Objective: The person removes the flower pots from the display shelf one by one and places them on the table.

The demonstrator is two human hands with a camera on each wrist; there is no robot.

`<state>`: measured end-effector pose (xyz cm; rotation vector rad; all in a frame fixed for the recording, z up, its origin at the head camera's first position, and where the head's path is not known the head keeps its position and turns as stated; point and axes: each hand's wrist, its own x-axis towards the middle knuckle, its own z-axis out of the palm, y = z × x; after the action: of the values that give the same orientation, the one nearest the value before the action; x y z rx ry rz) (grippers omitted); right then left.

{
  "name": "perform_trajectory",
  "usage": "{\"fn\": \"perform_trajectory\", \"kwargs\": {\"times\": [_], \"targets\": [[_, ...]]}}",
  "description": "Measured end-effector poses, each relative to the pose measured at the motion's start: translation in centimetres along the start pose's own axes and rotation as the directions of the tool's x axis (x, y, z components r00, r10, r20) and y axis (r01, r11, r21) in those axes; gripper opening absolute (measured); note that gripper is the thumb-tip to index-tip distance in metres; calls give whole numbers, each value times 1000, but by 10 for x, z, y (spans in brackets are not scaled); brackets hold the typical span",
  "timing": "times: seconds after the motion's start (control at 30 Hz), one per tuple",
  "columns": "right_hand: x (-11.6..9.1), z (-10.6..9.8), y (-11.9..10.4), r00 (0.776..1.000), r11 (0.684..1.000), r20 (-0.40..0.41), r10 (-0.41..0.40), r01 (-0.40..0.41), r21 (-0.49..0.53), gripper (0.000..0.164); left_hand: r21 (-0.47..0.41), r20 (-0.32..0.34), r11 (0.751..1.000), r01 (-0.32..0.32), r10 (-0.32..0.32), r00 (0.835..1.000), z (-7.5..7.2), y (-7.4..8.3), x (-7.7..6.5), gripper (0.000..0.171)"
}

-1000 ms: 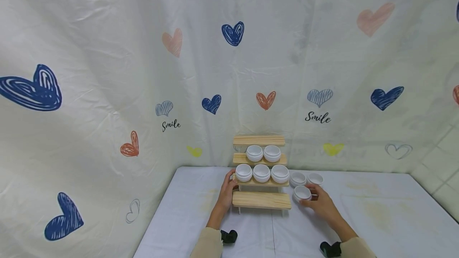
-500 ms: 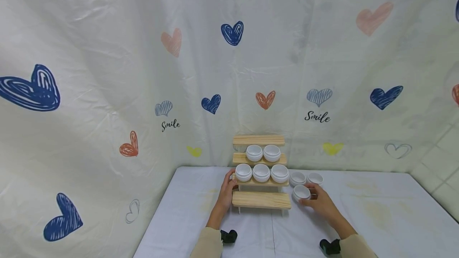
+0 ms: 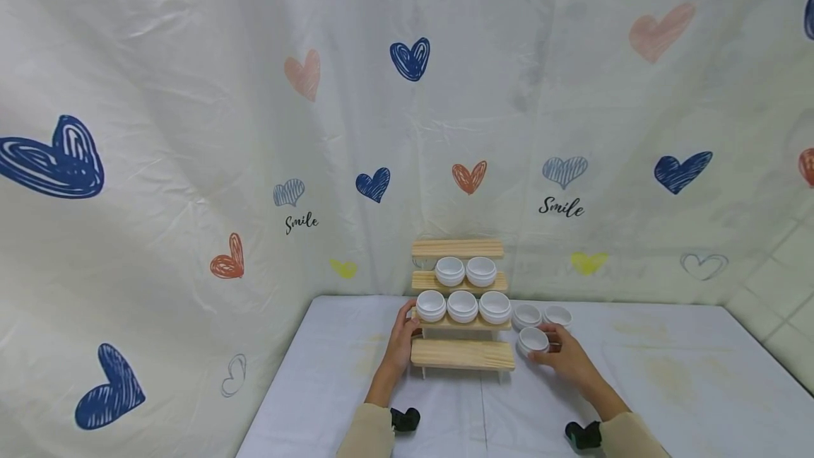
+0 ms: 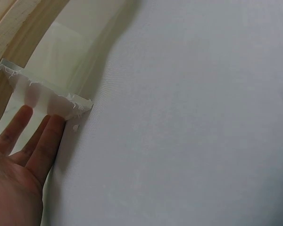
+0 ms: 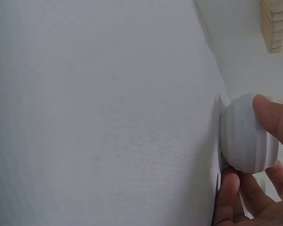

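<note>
My left hand [image 3: 399,346] is at the left end of a wooden tiered display stand [image 3: 463,355]. In the left wrist view, straight fingers [image 4: 46,147] touch the stand's clear support leg [image 4: 42,87]. Beside the stand's right side, my right hand [image 3: 568,357] pinches a small white bowl [image 3: 533,340]. Its thumb lies on the rim side of that bowl [image 5: 245,134] in the right wrist view, with the other fingers round the base. Three matching bowls [image 3: 462,306] line the second step from the front, and two more bowls [image 3: 481,271] sit on the step above.
Two further white bowls [image 3: 557,316] stand on the table just behind the right hand. The front step and the top step carry nothing. A white cloth covers the table [image 3: 636,373]; a curtain [image 3: 356,119] printed with hearts hangs close behind the stand.
</note>
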<state>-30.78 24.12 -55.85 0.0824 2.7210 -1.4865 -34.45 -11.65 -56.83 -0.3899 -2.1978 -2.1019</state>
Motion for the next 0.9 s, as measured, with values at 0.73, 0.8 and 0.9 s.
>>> {"fn": "perform_trajectory", "kwargs": {"times": [0.73, 0.8, 0.9], "targets": [[1, 0, 0, 1000, 1000, 4, -9, 9, -11, 75, -26, 29, 1000, 4, -4, 1000, -3, 7, -2, 47], [1, 0, 0, 1000, 1000, 5, -11, 11, -9, 75, -11, 19, 1000, 1, -1, 1000, -2, -2, 1, 47], [1, 0, 1, 1000, 1000, 7, -11, 11, -11, 76, 19, 3, 1000, 2, -2, 1000, -1, -13, 5, 48]]}}
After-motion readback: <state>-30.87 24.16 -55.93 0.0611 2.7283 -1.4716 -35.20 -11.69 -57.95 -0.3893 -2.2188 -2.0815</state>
